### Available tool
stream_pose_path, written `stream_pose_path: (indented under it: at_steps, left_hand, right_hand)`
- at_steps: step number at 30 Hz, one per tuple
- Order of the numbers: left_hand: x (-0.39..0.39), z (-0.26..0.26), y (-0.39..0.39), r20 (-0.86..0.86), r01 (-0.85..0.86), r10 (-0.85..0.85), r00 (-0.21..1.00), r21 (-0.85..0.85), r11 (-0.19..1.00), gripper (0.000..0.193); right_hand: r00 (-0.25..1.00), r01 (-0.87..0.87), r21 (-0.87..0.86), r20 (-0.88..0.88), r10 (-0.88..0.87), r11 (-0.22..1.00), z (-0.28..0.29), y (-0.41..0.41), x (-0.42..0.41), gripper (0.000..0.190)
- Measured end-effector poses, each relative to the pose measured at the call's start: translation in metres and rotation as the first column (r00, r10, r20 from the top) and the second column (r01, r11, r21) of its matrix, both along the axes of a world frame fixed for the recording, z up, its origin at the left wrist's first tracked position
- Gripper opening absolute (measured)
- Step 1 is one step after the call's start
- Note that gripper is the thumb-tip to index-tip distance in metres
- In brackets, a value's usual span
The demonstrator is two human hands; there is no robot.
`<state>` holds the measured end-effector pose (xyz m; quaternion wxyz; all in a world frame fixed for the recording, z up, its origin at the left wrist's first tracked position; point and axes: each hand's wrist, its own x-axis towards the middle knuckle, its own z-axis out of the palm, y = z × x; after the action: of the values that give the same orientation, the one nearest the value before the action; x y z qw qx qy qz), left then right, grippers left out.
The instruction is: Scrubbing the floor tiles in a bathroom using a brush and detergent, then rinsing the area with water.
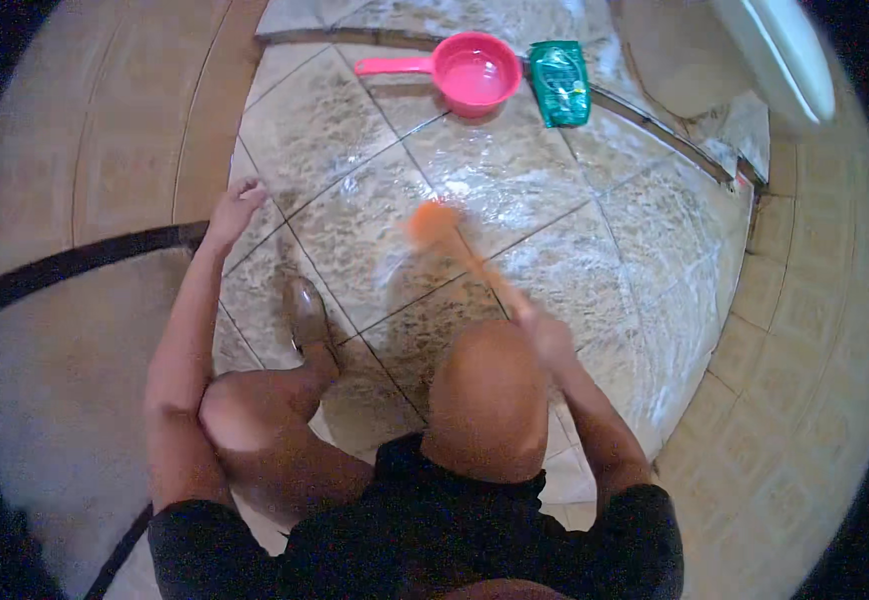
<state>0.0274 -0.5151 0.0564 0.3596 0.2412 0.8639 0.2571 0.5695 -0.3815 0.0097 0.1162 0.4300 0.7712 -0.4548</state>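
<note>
My right hand (pixel 547 337), blurred, grips the handle of an orange long-handled brush (pixel 472 259). The round head of the brush is against the wet, soapy tile floor (pixel 374 262), ahead of my raised right knee. Out to the left, my left hand (pixel 239 206) hangs near the wall with loosely curled fingers and nothing visible in it. That forearm passes beside my left knee. Suds and wet shine cover much of the floor around the brush head.
A pink dipper (pixel 477 73) holding some liquid stands by a low floor step (pixel 644 120). Beside it lies a green plastic packet (pixel 560 84) bearing writing. A toilet (pixel 704 52) is at the upper right. Tiled walls (pixel 772 277) flank the floor; a dark-edged door frame (pixel 82 259) is left.
</note>
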Motion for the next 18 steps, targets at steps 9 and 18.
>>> stream_pose_path:
  at_steps: [9,18]
  left_hand:
    - [-0.018,-0.009,-0.075,0.111,-0.043,0.042,0.993,0.009,0.999,0.045]
    - [0.018,-0.009,-0.068,0.241,0.131,-0.118,0.963,-0.04,0.991,0.045]
  right_hand:
    - [0.746,0.659,-0.213,0.07,-0.662,0.721,-0.075,0.036,0.077,0.059]
    - [0.975,-0.04,-0.001,0.219,0.039,0.999,-0.022,-0.007,-0.101,0.042]
